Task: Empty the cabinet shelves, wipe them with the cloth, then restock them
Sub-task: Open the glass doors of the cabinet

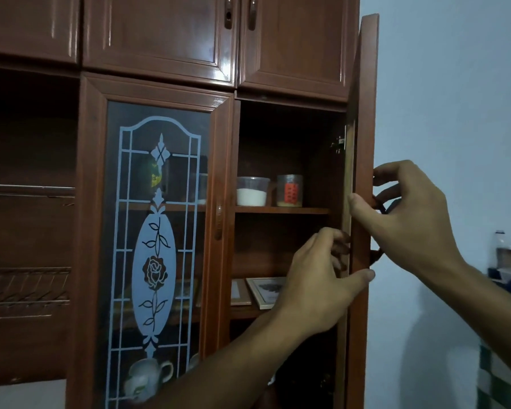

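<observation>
Item: reddish-brown wooden cabinet door (365,98), 3 o'clock; my left hand (322,278) and right hand (407,219) both grip its edge. I'd swing it fully wide first.

A: Entry one, walls?
B: One plain pale blue painted wall (440,84), right of the furniture. Dim light, soft shadow low down.
A: Entry two, furniture?
B: One tall glossy reddish-brown wooden cabinet (160,33): panelled upper doors, a dark glass door with frosted rose pattern (157,231), a narrow wooden door (363,84) standing open at its right edge.
A: Others?
B: One green-and-white checked surface (490,376), lower right corner.
</observation>
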Demonstrator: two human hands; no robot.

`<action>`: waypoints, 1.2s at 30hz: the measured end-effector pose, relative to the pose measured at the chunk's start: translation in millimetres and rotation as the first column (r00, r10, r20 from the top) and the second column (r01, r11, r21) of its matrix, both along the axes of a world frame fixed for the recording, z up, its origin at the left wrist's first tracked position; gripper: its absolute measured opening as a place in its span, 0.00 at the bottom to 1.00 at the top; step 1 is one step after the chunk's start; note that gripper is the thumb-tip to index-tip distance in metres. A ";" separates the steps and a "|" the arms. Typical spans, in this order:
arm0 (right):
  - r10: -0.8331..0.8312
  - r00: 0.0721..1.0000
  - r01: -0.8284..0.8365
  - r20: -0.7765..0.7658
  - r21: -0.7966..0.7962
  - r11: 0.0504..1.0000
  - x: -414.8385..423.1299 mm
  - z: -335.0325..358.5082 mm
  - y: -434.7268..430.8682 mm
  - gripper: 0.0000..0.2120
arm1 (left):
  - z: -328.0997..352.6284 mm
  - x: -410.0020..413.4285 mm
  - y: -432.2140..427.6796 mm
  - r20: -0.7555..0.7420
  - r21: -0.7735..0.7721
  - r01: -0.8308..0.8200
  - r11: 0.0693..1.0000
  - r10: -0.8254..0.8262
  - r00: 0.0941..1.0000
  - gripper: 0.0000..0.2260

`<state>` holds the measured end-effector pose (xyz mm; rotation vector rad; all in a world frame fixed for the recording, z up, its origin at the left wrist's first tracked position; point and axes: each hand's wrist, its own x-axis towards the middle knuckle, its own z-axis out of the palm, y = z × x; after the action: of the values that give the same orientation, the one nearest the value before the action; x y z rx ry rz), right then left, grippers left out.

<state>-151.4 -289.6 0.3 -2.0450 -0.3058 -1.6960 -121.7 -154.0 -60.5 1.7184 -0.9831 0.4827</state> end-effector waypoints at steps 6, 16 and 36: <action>-0.030 1.000 0.030 -0.008 -0.006 1.000 -13.5 2.1 -17.9 0.16 | -0.4 -4.5 -18.8 -0.010 0.008 0.039 0.999 -0.039 0.999 0.21; -0.094 0.992 0.094 -0.086 -0.005 0.996 -40.6 4.9 -54.7 0.12 | -1.5 -5.4 -67.1 0.057 -0.015 0.082 0.996 -0.082 0.995 0.20; -0.296 0.933 0.297 -0.203 -0.028 0.954 -59.5 8.0 -119.2 0.15 | -7.2 -6.1 -144.6 0.062 0.015 0.066 0.998 -0.067 0.996 0.24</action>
<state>-210.9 -408.8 8.3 -2.3352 0.0795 -1.6257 -127.8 -298.7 -67.7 1.6854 -1.0870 0.4904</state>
